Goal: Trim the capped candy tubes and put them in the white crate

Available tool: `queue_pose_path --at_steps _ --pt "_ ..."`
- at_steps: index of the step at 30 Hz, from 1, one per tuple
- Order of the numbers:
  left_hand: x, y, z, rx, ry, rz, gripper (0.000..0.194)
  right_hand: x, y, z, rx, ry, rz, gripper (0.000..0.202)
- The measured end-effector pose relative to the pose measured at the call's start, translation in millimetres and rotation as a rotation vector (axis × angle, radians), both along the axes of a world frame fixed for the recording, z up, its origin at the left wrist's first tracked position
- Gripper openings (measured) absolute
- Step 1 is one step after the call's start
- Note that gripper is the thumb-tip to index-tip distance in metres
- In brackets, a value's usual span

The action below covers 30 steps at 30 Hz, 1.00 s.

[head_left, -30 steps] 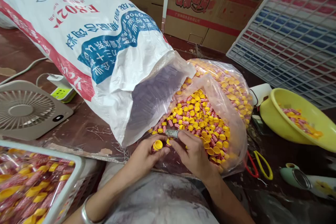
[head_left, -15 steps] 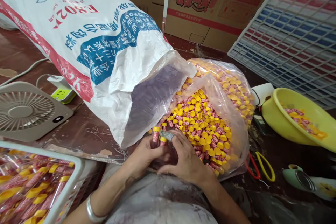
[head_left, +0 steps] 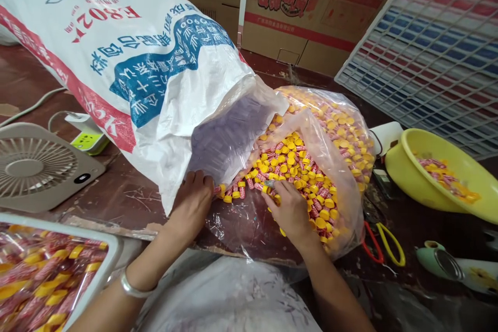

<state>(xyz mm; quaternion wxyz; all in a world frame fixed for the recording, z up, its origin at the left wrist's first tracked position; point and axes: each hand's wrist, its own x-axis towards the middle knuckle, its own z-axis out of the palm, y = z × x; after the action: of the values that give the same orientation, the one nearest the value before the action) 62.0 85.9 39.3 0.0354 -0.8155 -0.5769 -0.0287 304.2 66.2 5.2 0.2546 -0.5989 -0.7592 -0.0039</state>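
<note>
A large white woven sack lies with its mouth open toward me. My left hand is at the lower edge of that mouth, its fingers curled over and their tips hidden from me. Beside it, a clear plastic bag spills small red-and-white tubes with yellow caps onto the table. My right hand reaches into the near left side of this pile, fingertips bent down among the tubes; what they pinch is too small to tell. A few loose tubes lie between my hands.
A white basket of filled tubes stands at the lower left, below a fan. To the right are a yellow bowl, scissors and a green-and-white object. Cardboard boxes and a white wire rack stand behind.
My hands have moved apart: the left went up and left to the sack's mouth, the right up and right to the pile. The capped tubes seen between them are no longer held there.
</note>
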Motion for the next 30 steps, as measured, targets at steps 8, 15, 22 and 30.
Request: queue_pose_path --at_steps 8,15,22,30 --pt "-9.4 -6.7 8.2 -0.495 -1.229 0.211 0.023 -16.3 -38.5 28.5 0.102 0.391 0.144 0.019" --pt "24.5 -27.5 -0.2 -0.894 -2.084 0.542 0.027 -39.7 -56.2 33.5 0.195 0.309 0.341 0.018" --pt "42.9 -48.4 -0.4 -1.023 -2.121 0.453 0.026 -38.0 -48.1 25.5 0.075 0.345 0.185 0.048" --pt "39.1 -57.5 -2.0 -1.158 -1.932 0.342 0.029 -26.8 -29.8 30.0 -0.22 0.425 0.447 0.07"
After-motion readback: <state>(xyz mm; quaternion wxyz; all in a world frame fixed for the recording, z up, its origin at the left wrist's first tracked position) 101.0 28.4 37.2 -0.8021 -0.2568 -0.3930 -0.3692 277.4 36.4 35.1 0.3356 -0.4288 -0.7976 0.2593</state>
